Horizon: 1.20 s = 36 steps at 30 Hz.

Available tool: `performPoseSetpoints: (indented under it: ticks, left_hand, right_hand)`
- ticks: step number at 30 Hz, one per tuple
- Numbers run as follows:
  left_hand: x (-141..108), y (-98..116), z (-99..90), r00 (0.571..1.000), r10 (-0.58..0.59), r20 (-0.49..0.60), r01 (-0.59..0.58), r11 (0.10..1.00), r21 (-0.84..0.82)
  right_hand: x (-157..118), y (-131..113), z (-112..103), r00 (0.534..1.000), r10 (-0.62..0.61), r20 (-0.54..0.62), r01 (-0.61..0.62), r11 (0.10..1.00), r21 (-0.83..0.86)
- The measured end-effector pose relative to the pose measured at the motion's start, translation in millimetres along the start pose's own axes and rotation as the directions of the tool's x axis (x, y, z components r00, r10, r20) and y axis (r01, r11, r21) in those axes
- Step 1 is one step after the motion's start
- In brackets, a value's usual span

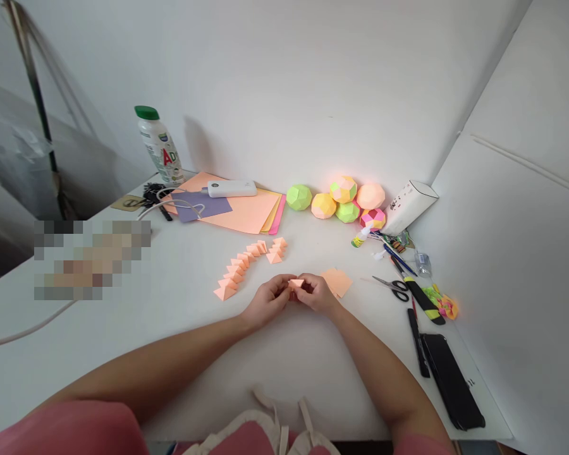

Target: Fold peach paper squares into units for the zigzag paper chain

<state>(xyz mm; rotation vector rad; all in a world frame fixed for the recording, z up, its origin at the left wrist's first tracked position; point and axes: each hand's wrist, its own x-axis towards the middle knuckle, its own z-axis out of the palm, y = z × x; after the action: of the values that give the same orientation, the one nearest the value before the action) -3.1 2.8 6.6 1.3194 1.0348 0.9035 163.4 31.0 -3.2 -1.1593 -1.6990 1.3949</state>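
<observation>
Between my two hands, over the middle of the white table, is a small piece of folded orange paper (296,284). My left hand (271,300) pinches it from the left, and my right hand (314,292) pinches its other side. Fingers cover much of the paper. Left of my hands lies a curved row of folded orange paper pieces (234,272), with a shorter group of the same pieces (275,250) near its upper end. Flat orange paper squares (339,281) lie just right of my right hand.
At the back stand a white bottle (160,145), coloured paper sheets (246,212) under a power bank (232,188), and several paper balls (344,199). To the right are a glue bottle (360,237), scissors (393,287), a cutter (425,300) and a black phone (452,379). A white cable (33,330) crosses the left.
</observation>
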Motion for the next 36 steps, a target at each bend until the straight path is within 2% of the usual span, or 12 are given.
performPoseSetpoints:
  ticks: [5, 11, 15, 19, 23, 26, 32, 36]
  left_hand:
    - [-0.1, -1.0, 0.3, 0.999, 0.036, 0.009, -0.036, 0.999, -0.010]
    - [0.0, -1.9, -0.7, 0.998, 0.016, -0.059, -0.017, 1.000, -0.016]
    - [0.3, -0.1, -1.7, 0.992, -0.037, -0.119, 0.029, 0.997, -0.066]
    - [0.4, 2.9, -1.8, 0.990, -0.077, -0.122, 0.065, 0.992, -0.105]
    - [0.3, 5.9, -0.6, 0.989, -0.097, -0.111, 0.082, 0.987, -0.136]
    - [0.2, 7.5, 0.2, 0.990, -0.087, -0.112, 0.070, 0.986, -0.152]
    - [1.6, 3.1, 0.5, 0.995, -0.010, -0.099, -0.005, 0.989, -0.146]
    - [3.4, -1.4, 0.6, 0.993, -0.001, -0.115, -0.014, 0.991, -0.135]
  right_hand:
    - [0.0, 0.3, -1.0, 1.000, -0.012, 0.001, 0.012, 0.997, -0.074]
    - [-0.3, -1.3, -4.0, 1.000, -0.008, 0.026, 0.009, 1.000, -0.021]
    - [-0.6, -2.0, -3.6, 0.999, -0.044, 0.011, 0.044, 0.998, 0.039]
    - [-2.1, -1.6, 1.2, 0.984, -0.158, -0.082, 0.164, 0.984, 0.071]
    - [-3.0, -2.0, 5.5, 0.935, -0.349, -0.068, 0.339, 0.932, -0.129]
    - [-2.1, -2.7, 5.6, 0.909, -0.412, -0.066, 0.390, 0.895, -0.217]
    - [-1.6, -4.2, 2.5, 0.934, -0.342, -0.103, 0.311, 0.921, -0.235]
    - [-2.0, -2.1, 1.2, 0.960, -0.240, -0.143, 0.225, 0.968, -0.114]
